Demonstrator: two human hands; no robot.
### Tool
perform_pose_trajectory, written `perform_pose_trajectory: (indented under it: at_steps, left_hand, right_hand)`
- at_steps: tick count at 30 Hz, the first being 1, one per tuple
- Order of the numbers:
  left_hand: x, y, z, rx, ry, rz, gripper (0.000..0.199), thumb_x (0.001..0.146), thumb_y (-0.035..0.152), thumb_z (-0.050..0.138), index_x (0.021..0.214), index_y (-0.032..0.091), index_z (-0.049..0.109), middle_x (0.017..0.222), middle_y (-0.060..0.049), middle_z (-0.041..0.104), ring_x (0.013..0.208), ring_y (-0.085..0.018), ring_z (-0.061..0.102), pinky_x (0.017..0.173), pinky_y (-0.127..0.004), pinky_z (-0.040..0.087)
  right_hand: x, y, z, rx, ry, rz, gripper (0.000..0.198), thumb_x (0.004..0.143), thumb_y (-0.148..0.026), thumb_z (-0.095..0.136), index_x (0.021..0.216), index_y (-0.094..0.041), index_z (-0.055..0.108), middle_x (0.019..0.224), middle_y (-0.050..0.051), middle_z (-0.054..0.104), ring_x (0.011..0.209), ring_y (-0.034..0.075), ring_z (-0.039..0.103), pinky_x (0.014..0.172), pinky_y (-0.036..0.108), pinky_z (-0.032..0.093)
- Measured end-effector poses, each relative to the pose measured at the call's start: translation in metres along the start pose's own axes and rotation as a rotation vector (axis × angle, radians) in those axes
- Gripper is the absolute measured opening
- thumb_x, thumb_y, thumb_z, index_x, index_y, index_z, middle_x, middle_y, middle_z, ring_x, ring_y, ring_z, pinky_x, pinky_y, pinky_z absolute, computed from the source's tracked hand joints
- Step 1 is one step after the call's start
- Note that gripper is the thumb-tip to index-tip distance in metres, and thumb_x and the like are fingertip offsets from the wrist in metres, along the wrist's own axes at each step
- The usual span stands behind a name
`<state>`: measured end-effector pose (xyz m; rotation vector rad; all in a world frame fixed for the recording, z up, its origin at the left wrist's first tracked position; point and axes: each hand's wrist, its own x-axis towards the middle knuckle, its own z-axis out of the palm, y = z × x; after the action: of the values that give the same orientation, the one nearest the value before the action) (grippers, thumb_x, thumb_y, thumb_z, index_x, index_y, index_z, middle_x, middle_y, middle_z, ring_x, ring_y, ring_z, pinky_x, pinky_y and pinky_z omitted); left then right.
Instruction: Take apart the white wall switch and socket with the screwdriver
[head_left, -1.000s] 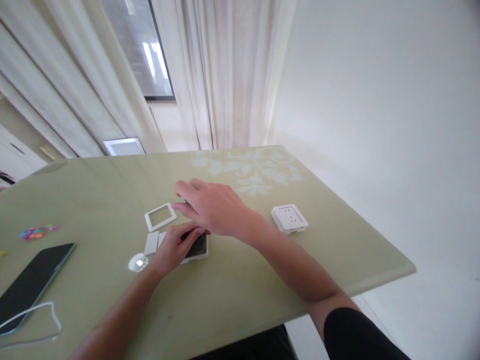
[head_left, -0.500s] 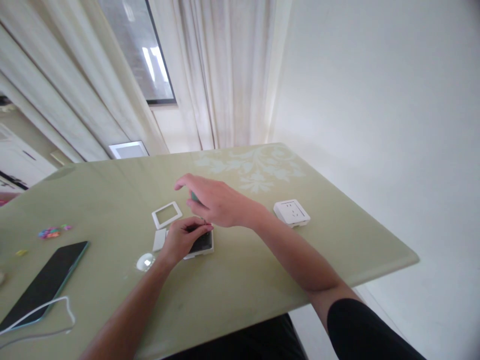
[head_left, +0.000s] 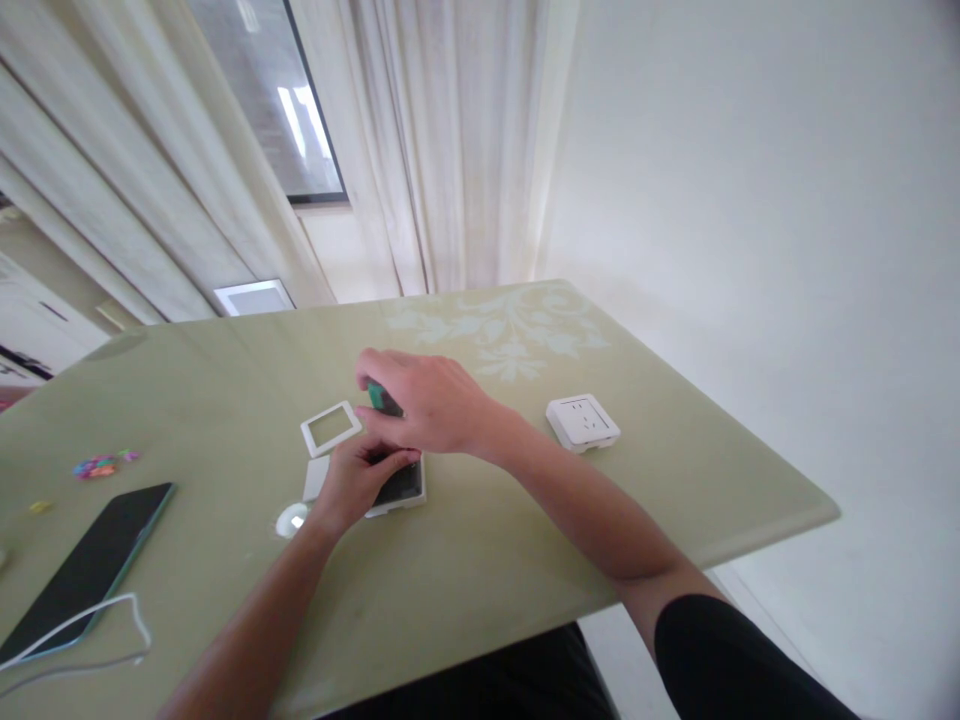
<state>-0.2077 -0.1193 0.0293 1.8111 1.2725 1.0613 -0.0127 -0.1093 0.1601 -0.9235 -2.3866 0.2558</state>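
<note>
My right hand (head_left: 427, 400) is closed around a screwdriver (head_left: 384, 400) with a green and black handle, held above a small white box. The tool's lower end is hidden by my hands. Below it, my left hand (head_left: 364, 475) lies over the left part of the white box (head_left: 399, 505), whose inside looks dark. My left thumb and forefinger are pressed together at the box's far edge; what lies between them is hidden. Beside my left hand are a white rectangular frame (head_left: 309, 438) and a white plate (head_left: 316, 478), partly covered.
A white wall socket (head_left: 583, 422) lies to the right on the table (head_left: 510, 560). At left are a dark phone (head_left: 90, 565), a white cable (head_left: 135, 625), colourful small pieces (head_left: 97, 466) and a yellow bit (head_left: 40, 507). A clear domed object (head_left: 291, 520) sits by my left wrist.
My right hand has turned and its fingers have curled more around the screwdriver, showing more of the green handle. My left hand has stayed nearly where it was on the box.
</note>
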Motion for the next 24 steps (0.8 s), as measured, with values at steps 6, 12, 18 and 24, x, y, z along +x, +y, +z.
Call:
perform_pose_trajectory:
  at_steps: [6, 12, 18, 24]
  left_hand:
    - [0.001, -0.003, 0.0, 0.012, -0.007, 0.001, 0.022, 0.08, 0.044, 0.085, 0.081, 0.021, 0.087, 0.079, -0.004, 0.087, 0.069, -0.025, 0.078, 0.066, -0.032, 0.059]
    - [0.001, -0.003, -0.006, 0.003, -0.056, 0.05, 0.029, 0.089, 0.049, 0.074, 0.09, 0.025, 0.09, 0.087, -0.003, 0.089, 0.079, -0.026, 0.08, 0.073, -0.034, 0.062]
    - [0.003, 0.0, -0.005, -0.029, -0.067, 0.034, 0.022, 0.086, 0.045, 0.079, 0.085, 0.024, 0.087, 0.086, -0.004, 0.088, 0.078, -0.026, 0.082, 0.076, -0.033, 0.065]
    - [0.002, 0.002, -0.003, -0.043, -0.082, 0.043, 0.022, 0.085, 0.045, 0.081, 0.088, 0.023, 0.086, 0.085, -0.005, 0.088, 0.076, -0.026, 0.081, 0.072, -0.033, 0.065]
  right_hand:
    - [0.002, 0.0, 0.003, 0.0, 0.028, 0.02, 0.017, 0.107, -0.041, 0.066, 0.107, -0.026, 0.06, 0.102, 0.002, 0.074, 0.083, 0.021, 0.061, 0.069, 0.036, 0.038]
    - [0.001, 0.002, 0.005, 0.089, 0.046, -0.043, 0.012, 0.106, -0.028, 0.06, 0.116, -0.022, 0.059, 0.109, 0.005, 0.075, 0.092, 0.021, 0.064, 0.078, 0.035, 0.043]
    - [0.0, 0.002, -0.001, 0.094, 0.078, 0.003, 0.006, 0.107, -0.025, 0.059, 0.106, -0.02, 0.062, 0.097, 0.002, 0.07, 0.085, 0.018, 0.059, 0.078, 0.032, 0.04]
    - [-0.004, 0.005, -0.009, 0.149, 0.015, -0.047, 0.019, 0.104, -0.034, 0.067, 0.113, -0.018, 0.062, 0.108, 0.005, 0.071, 0.092, 0.019, 0.061, 0.082, 0.032, 0.043]
